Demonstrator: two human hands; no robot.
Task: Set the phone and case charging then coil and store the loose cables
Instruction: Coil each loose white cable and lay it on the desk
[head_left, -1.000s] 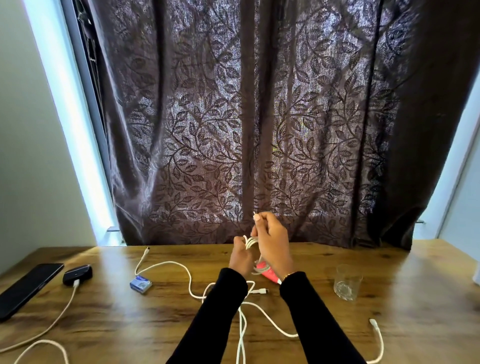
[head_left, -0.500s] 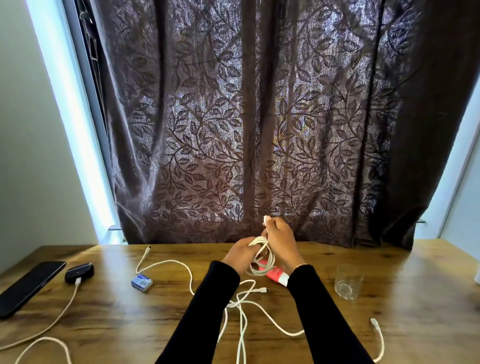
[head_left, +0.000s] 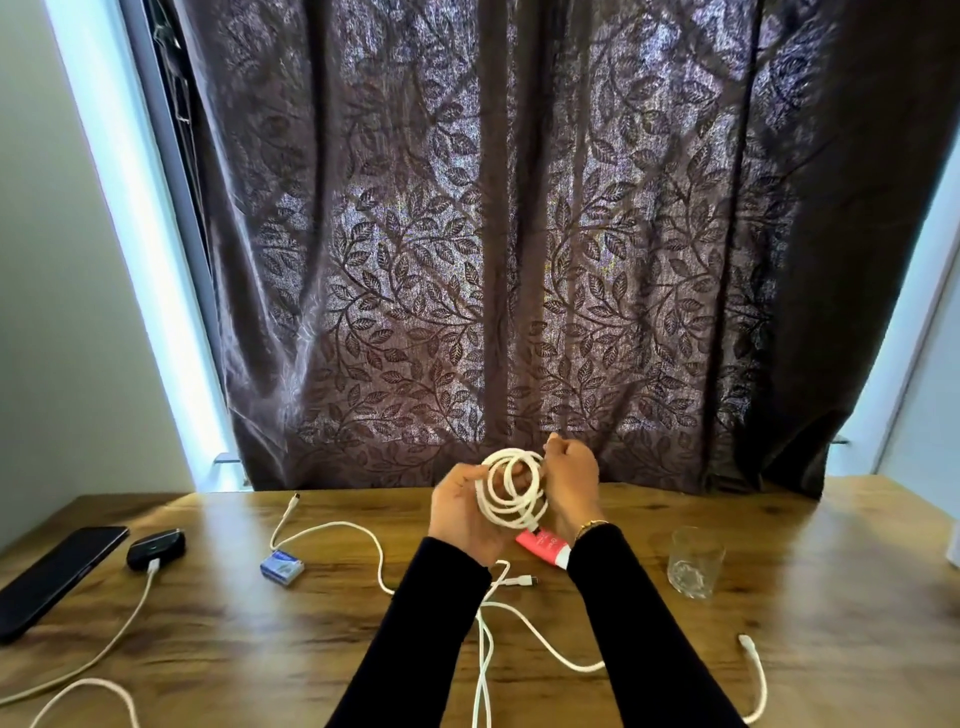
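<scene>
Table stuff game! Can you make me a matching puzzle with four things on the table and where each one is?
Things:
1. phone
2. glass
3. white cable coil
4. small blue box

Places:
A. held up between both hands
B. on the table, right of the arms
C. far left edge of the table
D. on the table, between the black case and the arms

Pairs: 1-C, 2-B, 3-A, 4-D

The left hand and right hand both grip the coil.
</scene>
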